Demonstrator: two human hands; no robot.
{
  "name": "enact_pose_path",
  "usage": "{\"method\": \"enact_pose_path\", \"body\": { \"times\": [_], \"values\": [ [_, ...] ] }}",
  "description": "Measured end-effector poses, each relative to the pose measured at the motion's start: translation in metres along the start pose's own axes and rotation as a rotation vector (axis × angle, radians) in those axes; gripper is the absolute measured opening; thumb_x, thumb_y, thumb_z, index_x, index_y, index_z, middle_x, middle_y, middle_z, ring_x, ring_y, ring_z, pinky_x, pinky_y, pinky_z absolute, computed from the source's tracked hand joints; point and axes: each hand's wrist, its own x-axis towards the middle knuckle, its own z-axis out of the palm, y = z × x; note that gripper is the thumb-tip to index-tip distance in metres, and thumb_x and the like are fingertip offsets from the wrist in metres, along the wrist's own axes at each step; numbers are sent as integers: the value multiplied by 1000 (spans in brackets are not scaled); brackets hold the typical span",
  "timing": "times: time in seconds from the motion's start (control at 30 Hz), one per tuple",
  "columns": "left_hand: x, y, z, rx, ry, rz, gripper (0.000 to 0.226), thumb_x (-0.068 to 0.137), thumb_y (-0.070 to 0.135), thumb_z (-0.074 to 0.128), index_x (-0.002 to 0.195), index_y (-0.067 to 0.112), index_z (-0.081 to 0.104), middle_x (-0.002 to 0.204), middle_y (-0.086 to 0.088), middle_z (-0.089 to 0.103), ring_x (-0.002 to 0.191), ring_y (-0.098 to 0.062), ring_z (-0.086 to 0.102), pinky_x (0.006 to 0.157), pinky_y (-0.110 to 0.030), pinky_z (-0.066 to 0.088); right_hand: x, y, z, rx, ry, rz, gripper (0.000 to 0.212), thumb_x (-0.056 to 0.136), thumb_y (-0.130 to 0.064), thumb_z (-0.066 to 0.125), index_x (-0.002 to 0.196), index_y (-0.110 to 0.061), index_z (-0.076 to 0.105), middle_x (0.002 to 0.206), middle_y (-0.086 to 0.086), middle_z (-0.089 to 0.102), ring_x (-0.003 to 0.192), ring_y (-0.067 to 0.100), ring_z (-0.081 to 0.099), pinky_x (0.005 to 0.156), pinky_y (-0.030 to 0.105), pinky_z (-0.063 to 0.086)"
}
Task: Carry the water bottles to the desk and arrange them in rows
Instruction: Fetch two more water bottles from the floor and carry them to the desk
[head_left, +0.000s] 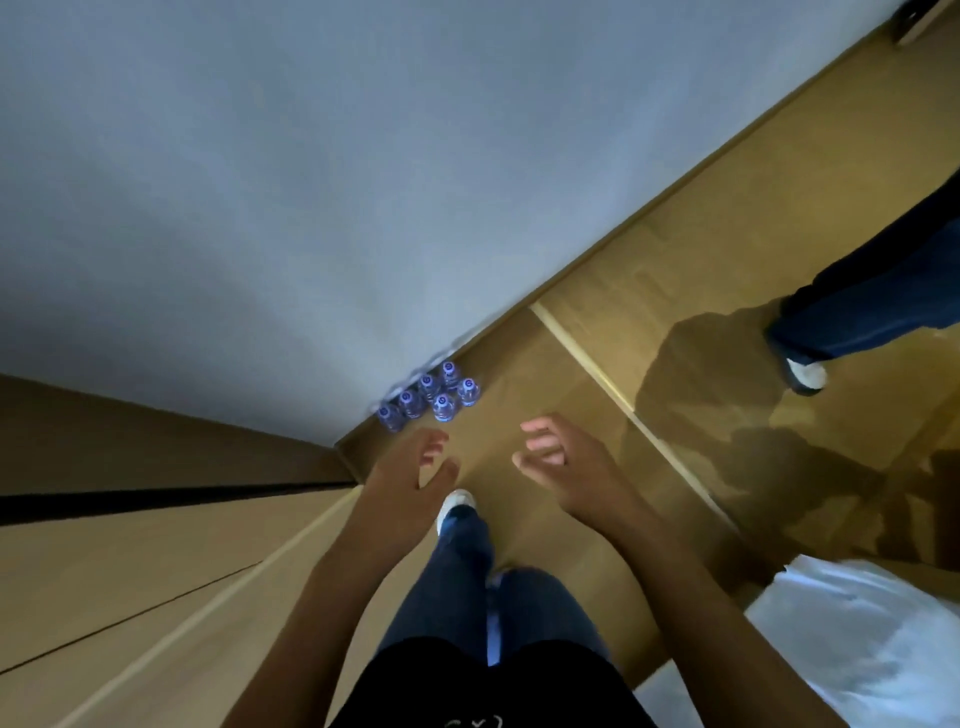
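Clear plastic water bottles (429, 396) with blue caps, six of them, are standing upright on the tan floor (675, 249) right up against the pale wall (311, 182), close to the corner where the wood-coloured panel (130, 452) meets it. They're bunched tight, four along the wall and two more just in front.

Both of the person's arms are stretched out toward that cluster, hands hovering near it but not touching any bottle. Left hand (410, 475) is palm-down-ish with fingers spread apart and loosely bent, holding nothing. Right hand (563, 465) looks about the same, fingers apart and curled a bit like a claw, also holding nothing.

Below the hands you can see their jeans (462, 571) and one white shoe (456, 506) stepped forward. Off to the right a second person's leg (857, 312) in dark trousers with a white shoe stands on the floor, well apart from the bottles. Something white and crumpled (857, 639) sits at the bottom right; can't tell what it is.
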Motion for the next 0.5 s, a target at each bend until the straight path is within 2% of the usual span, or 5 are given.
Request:
{"method": "enact_pose_path", "body": {
  "times": [0.17,0.23,0.33,0.4,0.5],
  "values": [
    [37,0,-8,7,30,-21,27,98,25,57,122,16,58,116,6,61,108,-9,57,96,-26,44,43,-10,-3,-35,-92,-24,39,93,-23,67,130,-16,56,116,1,60,97,11,60,84,20,47],
    [49,-2,-5,-6,64,-44,25,97,25,58,121,17,58,115,7,61,107,-8,58,96,-27,45,59,-10,-6,-37,-134,-14,39,94,-24,66,132,-18,55,119,0,60,100,10,60,87,26,51],
    [71,-8,7,-36,118,-89,26,96,24,59,121,16,59,113,6,63,106,-9,60,91,-18,43,89,-7,-14,-89,-195,-17,39,95,-27,64,132,-21,54,124,1,61,106,11,61,92,32,53],
    [88,-14,18,-63,149,-132,27,96,22,60,121,12,59,111,3,64,104,-9,60,82,-5,39,114,-2,-19,-147,-229,-46,39,95,-27,64,132,-19,55,124,2,62,104,11,61,86,22,51],
    [114,-22,38,-108,210,-177,26,95,18,61,120,8,60,109,-1,65,99,-10,60,76,1,39,151,5,-27,-238,-277,-96,38,95,-29,63,131,-20,55,122,0,63,98,7,60,73,7,43]
  ]
}}
